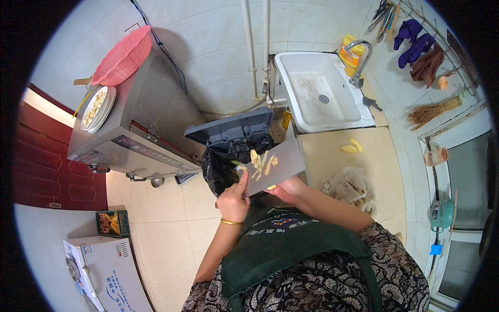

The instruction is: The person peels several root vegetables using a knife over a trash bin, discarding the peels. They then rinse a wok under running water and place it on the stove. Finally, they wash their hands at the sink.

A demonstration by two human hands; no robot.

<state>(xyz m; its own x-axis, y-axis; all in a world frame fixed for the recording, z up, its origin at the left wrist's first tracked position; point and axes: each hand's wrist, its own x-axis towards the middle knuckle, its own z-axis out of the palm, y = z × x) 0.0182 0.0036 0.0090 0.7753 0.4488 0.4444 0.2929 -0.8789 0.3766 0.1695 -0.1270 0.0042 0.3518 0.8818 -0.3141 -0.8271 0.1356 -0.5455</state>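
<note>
A wide steel cleaver blade [286, 162] is tilted over a bin lined with a black plastic bag [214, 171]. Pale peelings [267, 165], apparently ginger, lie scattered on it. My left hand [233, 202] grips the cleaver at its near left end, index finger stretched along the blade's edge. Beneath the blade's near edge is my right hand [288, 190], partly hidden by it. A small pale-yellow piece [271, 187] shows at the right hand's fingertips. The bin's grey lid [234, 124] stands raised behind the bag.
Right of the bin, peeled ginger pieces [352, 146] and a clear plastic bag [351, 187] lie on the tiled counter [319, 152]. A white sink [323, 117] stands beyond. At left, a steel cabinet [156, 113] carries stacked plates [105, 113] and a pink basket [124, 58].
</note>
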